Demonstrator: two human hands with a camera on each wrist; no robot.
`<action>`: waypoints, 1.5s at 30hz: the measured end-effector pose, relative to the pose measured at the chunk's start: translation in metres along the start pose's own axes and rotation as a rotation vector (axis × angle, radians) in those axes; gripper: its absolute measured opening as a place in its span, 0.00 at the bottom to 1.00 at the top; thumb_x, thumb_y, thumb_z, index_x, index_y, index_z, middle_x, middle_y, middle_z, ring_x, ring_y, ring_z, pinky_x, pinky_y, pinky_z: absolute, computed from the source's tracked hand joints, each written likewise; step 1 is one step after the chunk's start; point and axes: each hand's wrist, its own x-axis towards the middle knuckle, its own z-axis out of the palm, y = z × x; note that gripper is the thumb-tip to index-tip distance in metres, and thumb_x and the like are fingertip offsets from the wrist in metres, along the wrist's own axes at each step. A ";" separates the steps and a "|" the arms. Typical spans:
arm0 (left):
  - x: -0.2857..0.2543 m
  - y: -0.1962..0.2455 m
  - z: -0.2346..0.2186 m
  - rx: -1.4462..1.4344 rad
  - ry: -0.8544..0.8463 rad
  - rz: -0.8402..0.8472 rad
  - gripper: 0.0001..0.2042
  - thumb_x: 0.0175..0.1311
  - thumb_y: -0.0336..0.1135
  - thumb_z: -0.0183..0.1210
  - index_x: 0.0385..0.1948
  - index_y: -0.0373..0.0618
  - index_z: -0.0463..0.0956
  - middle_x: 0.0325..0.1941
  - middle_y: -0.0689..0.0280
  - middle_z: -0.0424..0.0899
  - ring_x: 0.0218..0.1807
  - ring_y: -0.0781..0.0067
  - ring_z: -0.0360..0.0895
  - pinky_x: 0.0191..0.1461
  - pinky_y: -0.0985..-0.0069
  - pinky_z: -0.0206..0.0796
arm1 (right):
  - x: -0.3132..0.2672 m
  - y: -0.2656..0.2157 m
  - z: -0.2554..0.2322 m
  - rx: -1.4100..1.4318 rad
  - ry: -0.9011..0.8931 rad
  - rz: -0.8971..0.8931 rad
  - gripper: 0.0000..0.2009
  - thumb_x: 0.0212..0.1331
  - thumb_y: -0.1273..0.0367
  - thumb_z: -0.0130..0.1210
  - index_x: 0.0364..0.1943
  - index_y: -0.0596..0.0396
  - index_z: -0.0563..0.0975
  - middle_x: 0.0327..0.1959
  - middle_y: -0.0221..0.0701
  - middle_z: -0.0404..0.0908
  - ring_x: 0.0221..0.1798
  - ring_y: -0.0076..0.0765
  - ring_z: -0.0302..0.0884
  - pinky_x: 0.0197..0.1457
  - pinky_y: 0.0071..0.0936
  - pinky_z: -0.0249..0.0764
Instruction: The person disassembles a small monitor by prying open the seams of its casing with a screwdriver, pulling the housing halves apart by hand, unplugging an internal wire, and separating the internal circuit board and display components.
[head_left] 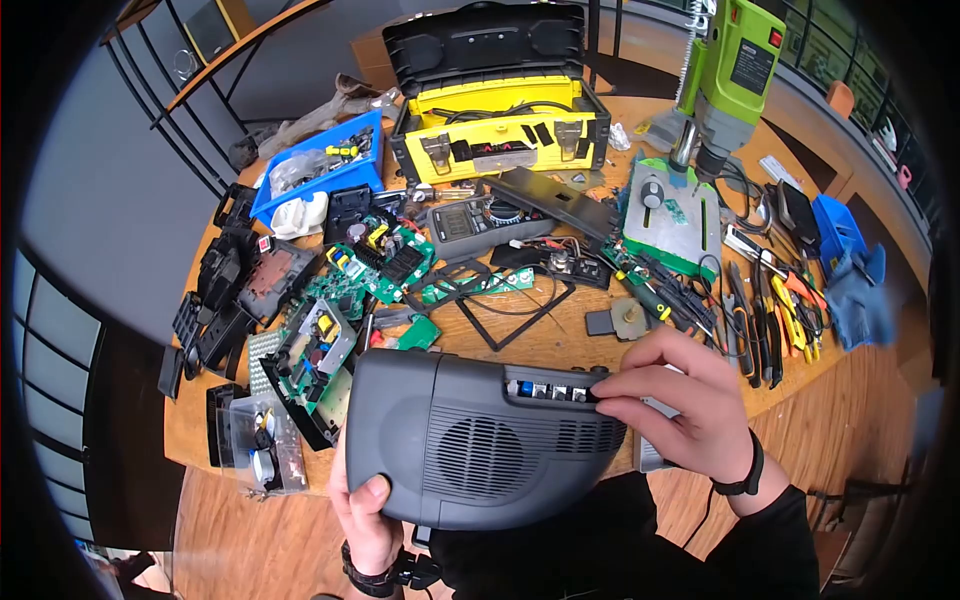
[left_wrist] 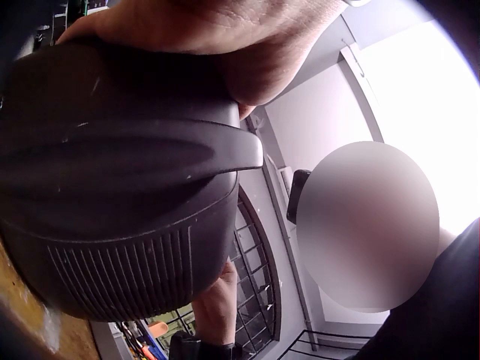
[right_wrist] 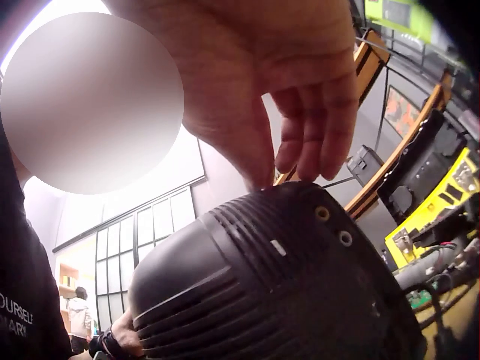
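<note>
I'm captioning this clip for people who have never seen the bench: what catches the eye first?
First comes the dark grey device housing at the near table edge, gripped underneath by the left hand while the right hand fingers its port strip. Behind it, green circuit boards lie scattered left of centre. At the far side stand an open yellow toolbox and, to its right, a green drill press.

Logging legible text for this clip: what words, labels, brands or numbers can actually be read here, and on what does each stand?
"OURSEL": white letters, cut off at the frame edge, on the person's black shirt sleeve; a second line beneath is too cut off to read.
Dark label on the green drill press: print too small to read.
Red label strip on the yellow and black toolbox: blurred, unreadable.
Dark grey plastic device housing, gripped by the left hand and right hand: no text visible.
</note>
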 end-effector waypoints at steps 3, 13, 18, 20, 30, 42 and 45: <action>0.000 0.001 0.000 -0.031 0.003 -0.009 0.44 0.50 0.51 0.63 0.67 0.27 0.61 0.62 0.52 0.74 0.61 0.62 0.73 0.65 0.69 0.63 | 0.009 0.002 0.001 -0.024 -0.051 -0.038 0.07 0.52 0.73 0.66 0.36 0.54 0.83 0.31 0.29 0.73 0.30 0.35 0.75 0.32 0.28 0.71; 0.002 0.000 -0.002 0.000 -0.052 0.000 0.45 0.51 0.53 0.62 0.66 0.26 0.61 0.62 0.51 0.74 0.61 0.62 0.73 0.65 0.69 0.62 | 0.021 0.002 -0.002 -0.209 -0.148 -0.234 0.06 0.52 0.71 0.65 0.32 0.52 0.79 0.32 0.28 0.72 0.32 0.35 0.75 0.34 0.30 0.73; 0.001 0.001 -0.001 -0.011 -0.039 -0.002 0.45 0.51 0.53 0.62 0.66 0.25 0.60 0.62 0.50 0.73 0.61 0.62 0.73 0.65 0.69 0.62 | 0.028 0.006 -0.005 -0.178 -0.228 -0.236 0.06 0.54 0.70 0.64 0.32 0.52 0.77 0.32 0.29 0.71 0.34 0.36 0.76 0.35 0.31 0.73; 0.000 0.002 0.001 -0.036 -0.036 -0.012 0.46 0.51 0.53 0.63 0.67 0.25 0.59 0.62 0.50 0.73 0.61 0.62 0.73 0.65 0.69 0.62 | 0.029 0.007 -0.004 -0.165 -0.240 -0.232 0.06 0.55 0.70 0.63 0.32 0.52 0.77 0.32 0.29 0.71 0.35 0.37 0.76 0.35 0.32 0.73; -0.001 0.001 -0.003 -0.040 -0.056 -0.016 0.46 0.51 0.52 0.63 0.67 0.26 0.58 0.62 0.50 0.73 0.61 0.62 0.73 0.65 0.69 0.63 | 0.024 0.002 0.000 -0.237 -0.259 -0.208 0.06 0.56 0.70 0.61 0.34 0.52 0.75 0.32 0.29 0.69 0.35 0.36 0.75 0.35 0.31 0.73; 0.000 -0.004 -0.009 -0.014 -0.045 -0.030 0.45 0.50 0.55 0.63 0.65 0.29 0.59 0.58 0.53 0.74 0.57 0.63 0.75 0.60 0.69 0.67 | 0.016 0.004 0.000 -0.243 -0.246 -0.250 0.10 0.53 0.69 0.62 0.39 0.54 0.78 0.36 0.29 0.73 0.37 0.34 0.76 0.36 0.28 0.73; -0.001 -0.002 -0.008 -0.030 -0.046 -0.034 0.45 0.50 0.55 0.63 0.65 0.30 0.59 0.58 0.53 0.74 0.57 0.63 0.75 0.60 0.69 0.67 | 0.018 0.002 -0.003 -0.139 -0.236 -0.205 0.18 0.51 0.62 0.66 0.44 0.55 0.79 0.41 0.30 0.75 0.42 0.37 0.77 0.40 0.29 0.74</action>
